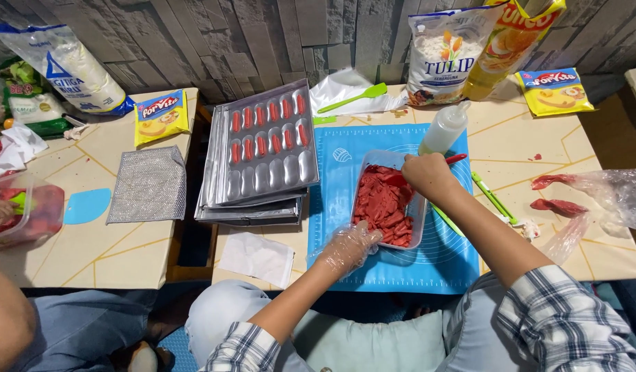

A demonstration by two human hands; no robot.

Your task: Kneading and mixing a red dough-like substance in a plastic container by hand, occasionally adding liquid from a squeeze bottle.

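Left hand (pixel 347 246), wrapped in a clear plastic glove, sits at the near corner of the grey tray (pixel 416 207), fingers curled loosely against its rim and the red sausage slices (pixel 383 202) piled inside. Right hand (pixel 427 174), bare, has its grip closed around a red-handled tool (pixel 456 158) at the tray's far edge; the working end is hidden, so what kind of tool I cannot tell. The tray rests on the blue mat (pixel 373 265) on the table (pixel 593 258), just beside a squeeze bottle (pixel 444 128), with the metal mould tray (pixel 263 141) of red pieces to its left.
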